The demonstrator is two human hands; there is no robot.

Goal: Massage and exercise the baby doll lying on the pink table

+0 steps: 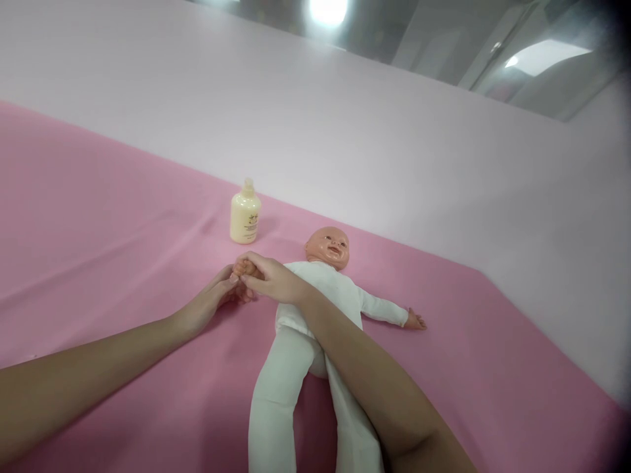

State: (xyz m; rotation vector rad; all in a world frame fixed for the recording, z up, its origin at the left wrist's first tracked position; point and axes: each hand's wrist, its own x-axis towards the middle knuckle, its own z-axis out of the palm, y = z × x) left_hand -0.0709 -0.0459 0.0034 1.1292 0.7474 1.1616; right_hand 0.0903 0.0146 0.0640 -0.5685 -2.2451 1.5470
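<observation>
While both hands (246, 279) clasp doll's hand (241, 266), bottle (245, 213) beyond

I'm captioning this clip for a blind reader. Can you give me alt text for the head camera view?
Both hands, left hand and right hand, meet around the small hand of a baby doll in white, lying face up on a pink cloth. A cream lotion bottle stands just beyond.

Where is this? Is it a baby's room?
Probably a practice or filming set, not a nursery: a baby doll lies on a pink cloth beside a lotion bottle, with a plain pale backdrop and bright lamps above.
</observation>
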